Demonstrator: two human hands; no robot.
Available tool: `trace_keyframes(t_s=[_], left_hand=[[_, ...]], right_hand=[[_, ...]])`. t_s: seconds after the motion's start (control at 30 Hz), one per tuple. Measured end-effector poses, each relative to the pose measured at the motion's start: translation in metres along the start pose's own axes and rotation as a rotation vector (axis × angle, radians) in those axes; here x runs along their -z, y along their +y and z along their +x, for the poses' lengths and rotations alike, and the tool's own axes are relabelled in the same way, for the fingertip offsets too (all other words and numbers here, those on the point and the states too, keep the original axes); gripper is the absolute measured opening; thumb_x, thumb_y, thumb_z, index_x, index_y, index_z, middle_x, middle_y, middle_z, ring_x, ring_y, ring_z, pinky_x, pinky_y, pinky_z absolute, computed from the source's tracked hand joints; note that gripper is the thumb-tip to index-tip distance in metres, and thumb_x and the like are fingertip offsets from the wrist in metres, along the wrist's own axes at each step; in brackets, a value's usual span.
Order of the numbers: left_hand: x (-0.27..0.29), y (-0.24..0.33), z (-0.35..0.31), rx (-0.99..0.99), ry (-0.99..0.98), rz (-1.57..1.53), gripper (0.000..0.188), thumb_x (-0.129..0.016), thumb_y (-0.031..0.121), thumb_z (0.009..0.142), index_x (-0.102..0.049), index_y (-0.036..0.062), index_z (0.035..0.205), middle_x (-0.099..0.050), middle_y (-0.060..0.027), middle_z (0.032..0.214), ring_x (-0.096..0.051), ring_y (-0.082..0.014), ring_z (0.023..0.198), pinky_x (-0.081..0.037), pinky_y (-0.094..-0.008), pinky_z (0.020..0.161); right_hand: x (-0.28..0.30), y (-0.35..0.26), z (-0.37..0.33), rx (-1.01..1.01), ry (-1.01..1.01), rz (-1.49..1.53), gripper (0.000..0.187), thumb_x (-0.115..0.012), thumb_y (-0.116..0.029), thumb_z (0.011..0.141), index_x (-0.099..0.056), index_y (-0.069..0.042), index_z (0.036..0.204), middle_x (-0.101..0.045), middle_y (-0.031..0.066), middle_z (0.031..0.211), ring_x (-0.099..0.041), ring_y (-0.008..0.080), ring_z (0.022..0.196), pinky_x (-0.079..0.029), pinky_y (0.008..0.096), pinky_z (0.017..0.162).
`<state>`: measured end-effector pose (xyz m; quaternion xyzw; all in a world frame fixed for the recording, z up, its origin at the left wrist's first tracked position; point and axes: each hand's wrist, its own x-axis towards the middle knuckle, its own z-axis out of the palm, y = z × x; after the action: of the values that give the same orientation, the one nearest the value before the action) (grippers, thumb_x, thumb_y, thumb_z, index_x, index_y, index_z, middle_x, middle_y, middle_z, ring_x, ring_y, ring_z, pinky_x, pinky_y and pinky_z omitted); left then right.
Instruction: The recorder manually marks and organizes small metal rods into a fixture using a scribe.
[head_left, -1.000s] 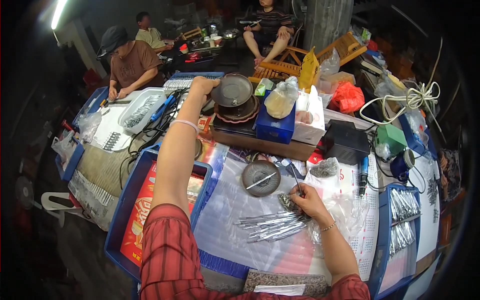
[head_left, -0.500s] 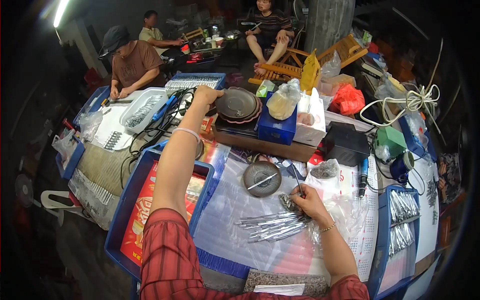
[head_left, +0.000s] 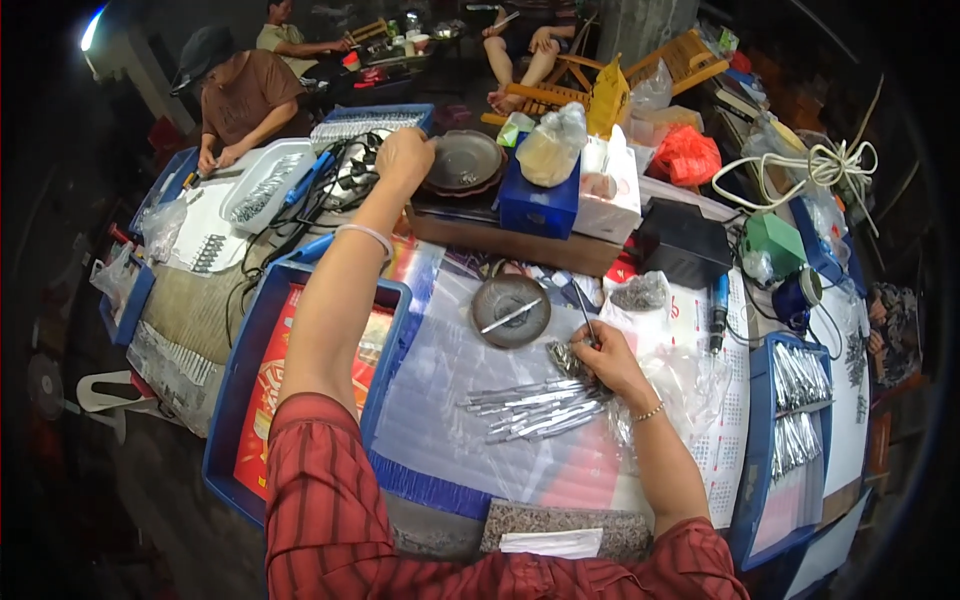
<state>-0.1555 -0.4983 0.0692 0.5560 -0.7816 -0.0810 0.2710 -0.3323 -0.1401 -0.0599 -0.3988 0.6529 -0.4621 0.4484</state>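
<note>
My left hand (head_left: 405, 160) is stretched far out, just left of a dark round dish (head_left: 463, 163) with small bits in it. Its fingers curl under and mostly hide; I cannot make out what they hold. My right hand (head_left: 606, 357) pinches a thin dark rod (head_left: 583, 298) that points up and away. Under those fingertips lies a clump of small metallic parts (head_left: 565, 358). A loose pile of slim silvery rods (head_left: 535, 408) lies left of the right hand. Beyond it, a round grey bowl (head_left: 510, 310) carries one white stick (head_left: 511, 316).
A blue tray (head_left: 225, 440) lies under my left forearm. Another blue tray (head_left: 745, 480) holds silvery rods at right. Boxes (head_left: 540, 205) stand behind the bowl, beside a black box (head_left: 685, 243). Cables (head_left: 300, 215) tangle at left. A co-worker (head_left: 245, 100) sits far left; others sit behind.
The view has tilted down, so everything sits higher in the picture. My left hand has drawn back slightly along the dish's left side. My right hand keeps its pinch over the small parts.
</note>
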Motion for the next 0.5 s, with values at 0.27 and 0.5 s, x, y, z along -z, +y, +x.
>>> trace_keyframes(t_s=[0.27,0.5], left_hand=[[0.025,0.005,-0.045,-0.347,0.49,-0.242,0.026,-0.067,0.017,0.082,-0.065,0.0031,0.104,-0.063,-0.018,0.099,-0.063,-0.035,0.091,-0.051,-0.0433,0.079],[0.077,0.064,-0.161,-0.043,0.056,-1.259,0.018,-0.059,0.007,0.093,-0.063,-0.0013,0.108,-0.064,-0.0041,0.093,-0.059,-0.0097,0.08,-0.045,-0.0222,0.069]], right_hand=[[-0.001,0.0,-0.004,0.027,0.013,-0.045,0.009,-0.061,-0.01,0.084,-0.055,-0.004,0.088,-0.054,-0.0005,0.065,-0.048,0.0076,0.044,-0.039,0.0244,0.041],[0.006,0.013,0.013,0.078,-0.01,-0.062,0.007,-0.06,-0.01,0.081,-0.058,-0.004,0.082,-0.055,-0.0001,0.062,-0.051,0.0079,0.047,-0.041,0.0256,0.044]])
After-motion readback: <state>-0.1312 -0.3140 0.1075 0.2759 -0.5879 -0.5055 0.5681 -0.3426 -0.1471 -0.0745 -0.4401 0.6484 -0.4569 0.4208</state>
